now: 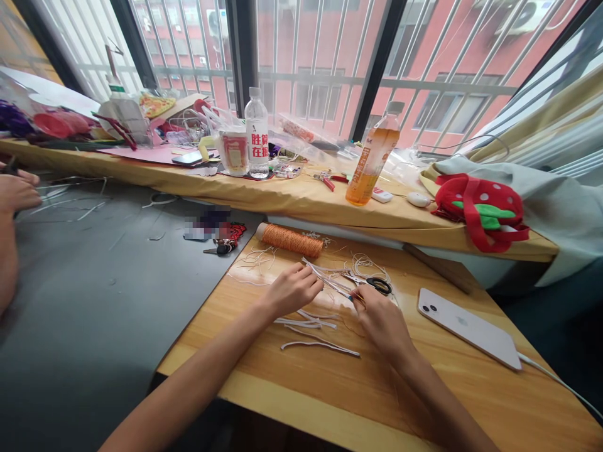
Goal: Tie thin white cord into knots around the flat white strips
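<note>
Over the wooden table, a bundle of thin white cords (330,281) stretches between my two hands. My left hand (294,290) has its fingers closed on the cords near one end. At the other end, my right hand (379,317) pinches the bundle beside a small blue spot. Black-handled scissors (379,287) lie just behind my right hand, their blades partly behind the cords. Several loose white cord pieces (320,345) lie in front of my hands. Behind my left hand rests a spool of orange thread (293,242) on its side.
A pale phone (471,328) with a charging cable lies right on the wooden table (264,383). Along the cloth-covered sill stand a water bottle (257,135), a tea bottle (374,157) and a red strawberry bag (485,207). Keys (223,247) lie left. Another person's hand (19,191) is far left.
</note>
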Available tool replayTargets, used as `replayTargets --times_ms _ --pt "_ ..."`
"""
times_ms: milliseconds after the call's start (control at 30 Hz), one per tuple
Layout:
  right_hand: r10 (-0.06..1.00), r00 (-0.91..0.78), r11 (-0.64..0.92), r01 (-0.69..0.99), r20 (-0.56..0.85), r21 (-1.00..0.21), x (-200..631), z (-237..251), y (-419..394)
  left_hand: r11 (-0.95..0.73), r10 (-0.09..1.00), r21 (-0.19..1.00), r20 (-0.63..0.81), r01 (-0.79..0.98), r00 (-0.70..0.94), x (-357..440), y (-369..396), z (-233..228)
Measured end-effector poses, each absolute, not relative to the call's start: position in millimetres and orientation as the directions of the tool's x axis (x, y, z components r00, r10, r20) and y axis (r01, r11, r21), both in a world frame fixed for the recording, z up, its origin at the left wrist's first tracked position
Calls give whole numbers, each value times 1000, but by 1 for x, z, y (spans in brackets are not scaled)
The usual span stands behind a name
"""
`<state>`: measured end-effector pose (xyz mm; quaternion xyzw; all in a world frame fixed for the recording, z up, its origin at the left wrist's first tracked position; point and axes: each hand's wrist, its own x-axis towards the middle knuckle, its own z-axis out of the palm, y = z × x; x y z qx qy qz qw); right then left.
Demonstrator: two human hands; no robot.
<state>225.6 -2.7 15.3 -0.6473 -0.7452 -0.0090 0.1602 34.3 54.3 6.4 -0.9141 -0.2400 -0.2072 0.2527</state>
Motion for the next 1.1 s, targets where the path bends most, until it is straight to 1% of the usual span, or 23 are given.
replayTargets --times_ms 200,300,367,400,433,500,633,667,733,833,900,1100 --pt "956 -117 168 969 268 -178 236 17 0 -755 340 -355 508 552 792 31 58 7" --pt "950 -109 191 944 292 -270 239 21 2 -760 352 -344 494 551 795 30 59 5" --pt "929 -146 264 906 341 -331 236 25 0 -775 333 -354 475 523 814 31 57 5" --pt "911 -181 312 890 370 -333 232 26 -1 -782 318 -362 468 507 825 33 55 5" --pt "892 -224 359 879 393 -314 228 26 -4 -789 303 -368 464 492 832 35 53 5" --pt "866 -313 417 882 390 -218 219 25 -9 -798 276 -374 470 472 838 40 47 5" --pt "875 -412 421 907 253 19 210 18 -15 -823 240 -360 482 440 843 47 40 5" --pt "879 -417 414 908 231 63 210 17 -15 -828 242 -351 479 437 844 48 39 4" --pt "882 -410 390 912 231 127 210 15 -14 -833 258 -332 474 443 842 48 41 3" --pt "878 -403 364 913 258 184 212 13 -12 -828 286 -317 469 462 836 46 44 3" --pt "883 -398 353 912 247 208 213 14 -9 -820 310 -314 457 477 834 45 47 2" --pt "909 -328 268 933 258 241 222 19 1 -765 432 -295 424 572 796 36 60 1"
